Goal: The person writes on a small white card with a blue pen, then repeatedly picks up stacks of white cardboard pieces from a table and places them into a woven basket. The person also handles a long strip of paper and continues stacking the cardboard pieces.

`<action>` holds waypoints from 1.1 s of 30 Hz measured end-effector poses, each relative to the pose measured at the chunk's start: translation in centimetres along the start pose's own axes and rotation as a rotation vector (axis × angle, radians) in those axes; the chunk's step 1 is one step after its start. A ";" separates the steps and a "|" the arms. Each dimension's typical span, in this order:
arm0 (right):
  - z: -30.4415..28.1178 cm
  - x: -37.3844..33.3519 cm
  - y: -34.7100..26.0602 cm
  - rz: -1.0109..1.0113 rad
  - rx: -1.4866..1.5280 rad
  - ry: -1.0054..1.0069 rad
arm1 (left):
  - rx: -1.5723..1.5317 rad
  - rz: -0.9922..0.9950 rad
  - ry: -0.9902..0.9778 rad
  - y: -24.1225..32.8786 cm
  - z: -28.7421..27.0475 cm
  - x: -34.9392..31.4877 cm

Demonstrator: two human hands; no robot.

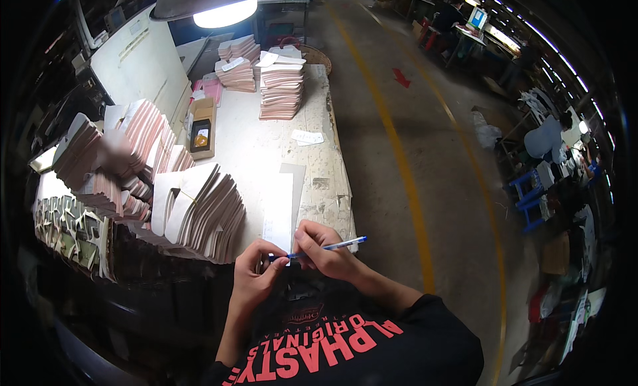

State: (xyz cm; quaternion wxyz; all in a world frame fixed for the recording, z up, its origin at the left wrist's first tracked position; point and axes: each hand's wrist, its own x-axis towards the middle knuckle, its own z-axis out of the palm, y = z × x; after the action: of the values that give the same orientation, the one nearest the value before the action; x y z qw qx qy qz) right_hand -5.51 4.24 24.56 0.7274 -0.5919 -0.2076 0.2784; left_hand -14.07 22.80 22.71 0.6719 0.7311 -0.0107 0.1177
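Observation:
My right hand (324, 251) is closed round a ballpoint pen (351, 242) with a clear barrel and a blue end, which sticks out to the right. At the pen's other end, my left hand (254, 271) pinches a dark blue part that looks like its cap. Whether cap and barrel are joined cannot be made out. Just beyond both hands, a white sheet of paper (278, 203) with faint handwriting lies on the worn white table (252, 143). A grey card (298, 180) shows from under its right side.
Left of my hands stands a banded bundle of cut pieces (199, 216), with more pinkish stacks (143, 136) behind. Farther back are a small open box (201, 127), a tall stack (282, 87), paper slips (308, 137) and a low bright lamp (224, 13). A marked aisle (392, 140) runs along the right.

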 end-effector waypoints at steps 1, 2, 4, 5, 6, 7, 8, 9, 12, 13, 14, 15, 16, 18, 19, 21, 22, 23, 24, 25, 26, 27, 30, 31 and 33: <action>0.1 0.0 0.3 0.004 -0.007 -0.012 | -0.003 -0.014 -0.007 -0.1 -0.1 -0.1; 0.0 0.0 0.6 0.001 -0.025 -0.040 | -0.005 -0.028 -0.013 -0.1 -0.2 -0.3; 0.1 0.0 1.2 0.028 0.010 -0.067 | -0.019 -0.043 -0.040 0.0 -0.3 -0.6; 0.2 -0.2 1.6 0.017 0.038 -0.079 | -0.077 -0.093 -0.039 0.2 -0.2 -0.8; 0.4 -0.1 2.0 -0.007 0.078 -0.111 | -0.149 -0.137 -0.038 0.3 0.0 -1.0; 0.8 -0.2 2.5 -0.005 0.112 -0.115 | -0.242 -0.173 -0.043 0.5 0.3 -1.2; 1.3 -0.3 3.0 -0.008 0.149 -0.114 | -0.278 -0.158 -0.034 0.6 0.6 -1.3; 1.6 -0.5 3.5 -0.009 0.187 -0.115 | -0.308 -0.187 -0.024 0.7 0.9 -1.4; 2.3 -1.1 4.6 -0.006 0.165 -0.116 | -0.437 -0.267 -0.033 0.9 1.1 -1.5; 2.4 -1.3 4.9 -0.030 0.172 -0.110 | -0.426 -0.284 -0.048 0.9 1.0 -1.5; 2.5 -1.3 5.2 -0.057 0.144 -0.116 | -0.414 -0.301 -0.063 0.8 0.9 -1.6; 2.6 -1.3 5.4 -0.060 0.146 -0.117 | -0.419 -0.298 -0.084 0.8 0.7 -1.6; 2.6 -1.4 5.7 -0.063 0.148 -0.119 | -0.384 -0.319 -0.074 0.7 0.6 -1.7; 2.6 -1.4 6.1 -0.086 0.128 -0.121 | -0.365 -0.302 -0.079 0.4 0.4 -1.8; 2.6 -1.4 6.2 -0.107 0.106 -0.123 | -0.327 -0.311 -0.076 0.2 0.3 -1.7; 2.5 -1.3 6.5 -0.140 0.073 -0.117 | -0.285 -0.293 -0.090 -0.2 0.3 -1.6; 2.5 -1.4 6.7 -0.153 0.062 -0.109 | -0.279 -0.290 -0.099 -0.4 0.3 -1.5; 2.3 -1.4 6.8 -0.166 0.047 -0.098 | -0.273 -0.288 -0.107 -0.6 0.5 -1.5; 2.1 -1.6 7.0 -0.208 0.018 -0.092 | -0.273 -0.275 -0.120 -0.8 0.6 -1.5; 1.8 -1.7 7.1 -0.217 0.005 -0.087 | -0.264 -0.290 -0.125 -0.9 0.8 -1.4; 1.5 -1.9 7.2 -0.227 -0.008 -0.081 | -0.262 -0.295 -0.134 -1.0 1.1 -1.4; 1.1 -2.1 7.3 -0.238 -0.023 -0.078 | -0.270 -0.288 -0.149 -1.1 1.4 -1.4; -0.2 -2.7 7.4 -0.340 -0.183 -0.018 | -0.303 -0.297 -0.177 -1.4 2.8 -1.1; -0.7 -3.0 7.4 -0.326 -0.137 -0.030 | -0.288 -0.315 -0.183 -1.6 3.3 -1.0; -1.7 -3.7 7.3 -0.319 -0.056 -0.046 | -0.328 -0.324 -0.209 -1.8 4.7 -0.8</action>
State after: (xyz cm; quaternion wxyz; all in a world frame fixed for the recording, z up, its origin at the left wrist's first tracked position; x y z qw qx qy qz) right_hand -8.43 1.61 17.20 0.7405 -0.5649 -0.3232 0.1672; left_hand -13.80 18.26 20.44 0.7869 0.6127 0.0185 -0.0710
